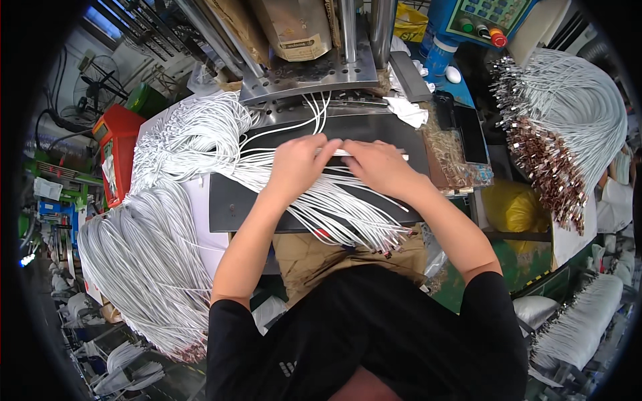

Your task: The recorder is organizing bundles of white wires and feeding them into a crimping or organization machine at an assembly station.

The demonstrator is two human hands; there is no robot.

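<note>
My left hand [297,167] and my right hand [381,167] meet at the middle of a black work plate [261,206], with fingertips almost touching. A white cable [341,153] shows between them, and both hands have their fingers closed on it; its pale end [404,157] pokes out beyond my right hand. Beneath my wrists a loose bundle of white cables [338,207] fans over the plate's near edge, its reddish-brown tips toward my lap. Several more white cables [321,110] run back under the metal machine press [314,79]. My palms hide most of the held piece.
Coiled white cables [194,130] heap at the left, and a thick hank [147,260] hangs off the near left edge. A red box [115,150] stands beyond. At right are a dark phone-like slab [470,134], a control panel [485,20] and another cable hank [582,113].
</note>
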